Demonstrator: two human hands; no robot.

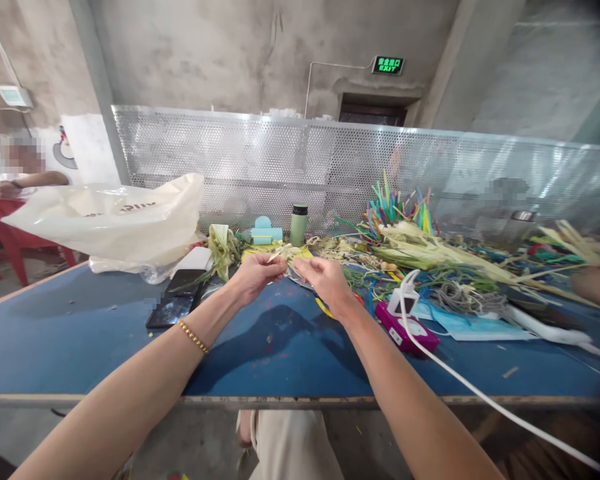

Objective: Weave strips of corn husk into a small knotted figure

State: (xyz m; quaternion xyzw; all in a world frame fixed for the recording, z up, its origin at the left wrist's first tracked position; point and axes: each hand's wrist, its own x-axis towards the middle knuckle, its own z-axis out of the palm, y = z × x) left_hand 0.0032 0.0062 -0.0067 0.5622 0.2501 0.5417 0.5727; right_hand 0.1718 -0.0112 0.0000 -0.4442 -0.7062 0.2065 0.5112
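Note:
My left hand and my right hand meet above the middle of the blue table, fingertips close together. Both are closed in a pinch on a small pale piece of corn husk, which shows between and above the fingers. Its lower part is hidden by my fingertips. Behind my hands lies a yellow sheet, and a green flask with a black lid stands farther back. A wilted husk bundle is left of my left hand.
A phone and a big white plastic bag are at left. On the right are a purple power socket with a white cable, green cords, long husks and coloured stems. Another person's hand appears at far right.

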